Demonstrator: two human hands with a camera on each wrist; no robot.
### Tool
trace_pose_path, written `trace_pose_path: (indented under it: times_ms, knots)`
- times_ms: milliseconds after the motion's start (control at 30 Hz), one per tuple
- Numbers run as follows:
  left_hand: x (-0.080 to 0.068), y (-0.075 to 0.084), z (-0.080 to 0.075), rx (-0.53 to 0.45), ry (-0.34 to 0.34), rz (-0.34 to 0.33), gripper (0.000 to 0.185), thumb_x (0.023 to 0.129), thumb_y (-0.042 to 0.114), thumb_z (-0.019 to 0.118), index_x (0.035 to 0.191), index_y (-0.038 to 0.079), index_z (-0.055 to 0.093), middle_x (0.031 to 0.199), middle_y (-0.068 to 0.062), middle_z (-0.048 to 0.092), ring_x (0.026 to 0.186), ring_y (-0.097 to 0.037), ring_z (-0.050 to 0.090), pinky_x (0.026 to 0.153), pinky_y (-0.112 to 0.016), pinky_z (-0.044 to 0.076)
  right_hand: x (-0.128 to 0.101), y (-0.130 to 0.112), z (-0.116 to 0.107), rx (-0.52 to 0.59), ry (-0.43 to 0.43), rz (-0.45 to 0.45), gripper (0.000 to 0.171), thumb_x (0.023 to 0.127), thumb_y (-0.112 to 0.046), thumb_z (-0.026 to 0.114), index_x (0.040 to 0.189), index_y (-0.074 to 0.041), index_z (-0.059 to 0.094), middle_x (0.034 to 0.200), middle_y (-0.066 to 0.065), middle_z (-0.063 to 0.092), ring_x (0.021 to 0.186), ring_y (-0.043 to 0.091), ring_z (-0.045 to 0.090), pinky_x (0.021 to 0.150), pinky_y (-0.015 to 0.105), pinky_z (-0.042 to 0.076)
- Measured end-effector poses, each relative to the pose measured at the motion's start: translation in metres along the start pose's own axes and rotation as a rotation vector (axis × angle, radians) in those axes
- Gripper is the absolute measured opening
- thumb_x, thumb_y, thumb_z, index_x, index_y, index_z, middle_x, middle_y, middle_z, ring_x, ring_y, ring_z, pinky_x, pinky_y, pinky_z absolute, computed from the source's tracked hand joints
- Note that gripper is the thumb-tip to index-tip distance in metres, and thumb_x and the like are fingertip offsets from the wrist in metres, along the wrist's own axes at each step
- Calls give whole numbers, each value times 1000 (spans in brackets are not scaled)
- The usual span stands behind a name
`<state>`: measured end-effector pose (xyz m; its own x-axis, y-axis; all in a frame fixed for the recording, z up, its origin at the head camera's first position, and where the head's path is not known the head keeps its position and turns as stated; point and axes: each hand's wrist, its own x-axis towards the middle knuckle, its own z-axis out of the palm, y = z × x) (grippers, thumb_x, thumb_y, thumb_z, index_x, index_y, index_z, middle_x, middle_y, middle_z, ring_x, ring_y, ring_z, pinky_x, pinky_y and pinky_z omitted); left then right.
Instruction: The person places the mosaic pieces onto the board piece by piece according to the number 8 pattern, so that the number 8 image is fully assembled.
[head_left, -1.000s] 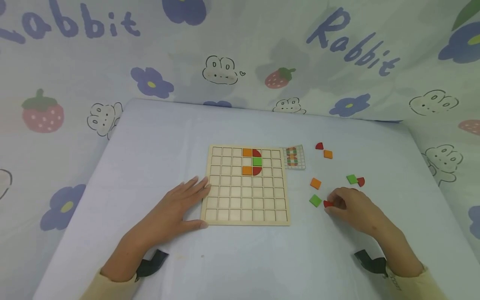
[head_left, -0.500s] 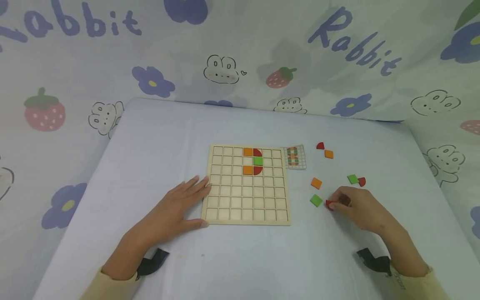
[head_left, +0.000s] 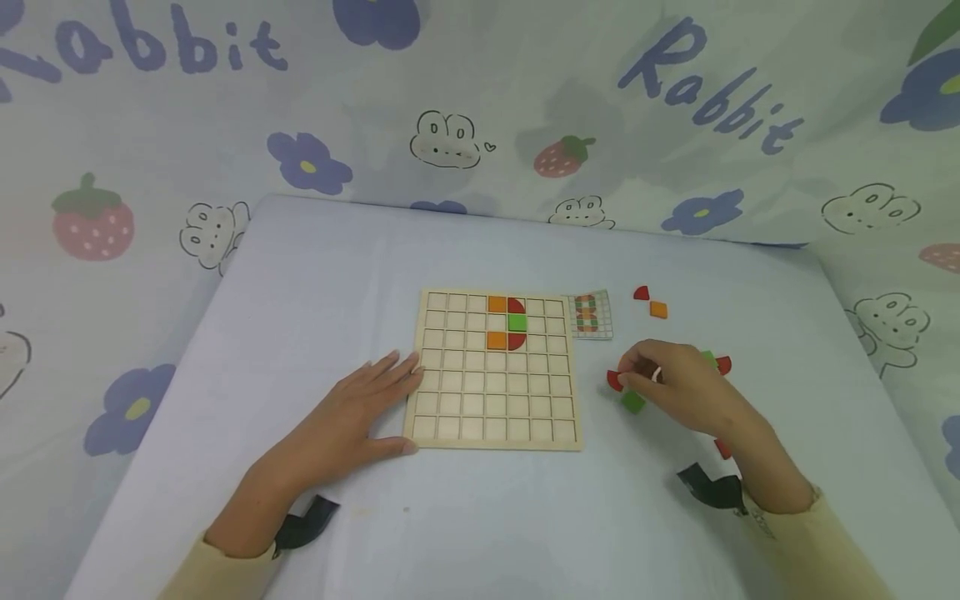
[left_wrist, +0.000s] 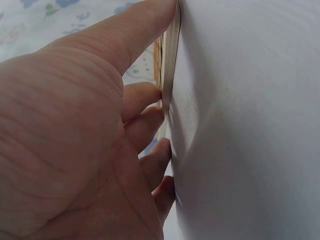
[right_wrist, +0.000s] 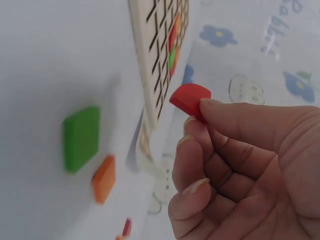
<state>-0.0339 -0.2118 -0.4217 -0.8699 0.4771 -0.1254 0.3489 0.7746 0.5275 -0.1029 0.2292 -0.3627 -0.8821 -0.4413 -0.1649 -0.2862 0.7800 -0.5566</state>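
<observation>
The table (head_left: 315,275), draped in a pale cloth, carries a wooden grid board (head_left: 495,371) near its middle; the left hand (head_left: 352,417) lies flat with straight fingers, fingertips and thumb pressed against the board's left edge, holding nothing but bracing the board, as the left-wrist view confirms at the edge (left_wrist: 170,65). In the board's upper rows sit five tiles: two orange squares, one green square (head_left: 516,322) and two red quarter-round pieces. Just beside the board's upper right corner lies a small pattern card (head_left: 588,315). Loose tiles lie to the right of the board: a red piece and an orange square (head_left: 658,309) farther back, a green square (head_left: 633,402) just below the right hand (head_left: 678,387), and a red piece (head_left: 723,364) partly behind that hand. The right hand pinches a red quarter-round tile (right_wrist: 190,98) between thumb and forefinger, lifted off the cloth and held between the loose tiles and the board's right edge; the head view shows it as a red sliver at the fingertips (head_left: 615,381). To seat this piece well, it is judged best to check the card for the cell and the curve's direction, turn the tile before lowering it, keep the pinch on its edges, and keep the left hand steadying the board.
</observation>
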Motion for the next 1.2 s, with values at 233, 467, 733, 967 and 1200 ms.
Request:
trace_pose_path:
  times_ms: [233,467,733,967,1200]
  knots:
    - [1,0,0,8,-8,-2,96,89,46,83,165,17,33,173,6,19,161,-23,9,128,-54,14,37,-19,11,23,-15,-79,4,98,-13,74,94,-13,72,83,-6,65,82,15,60,69,30,53]
    - [1,0,-1,17,-8,-6,97,88,46,83,165,16,33,173,6,18,161,-24,10,128,-53,12,74,-56,20,-20,-67,-136,6,97,-15,75,94,-14,71,82,-7,65,80,17,59,74,33,52]
    - [0,-1,-1,7,-10,-4,95,89,47,81,165,17,33,173,6,18,161,-24,9,129,-53,12,114,-86,36,-18,-157,-214,14,100,-17,72,87,-14,67,76,-3,60,71,16,54,64,31,47]
    - [1,-3,0,13,2,17,95,90,49,80,165,16,33,173,5,19,161,-25,11,128,-54,13,141,-97,53,2,-220,-226,13,103,-16,67,91,-13,69,80,-3,66,69,14,57,64,30,49]
    - [0,-3,0,12,24,38,94,90,50,80,165,15,35,173,2,23,160,-27,14,127,-56,16,155,-96,63,-25,-229,-200,14,103,-17,65,91,-13,71,81,-3,68,70,15,58,66,31,51]
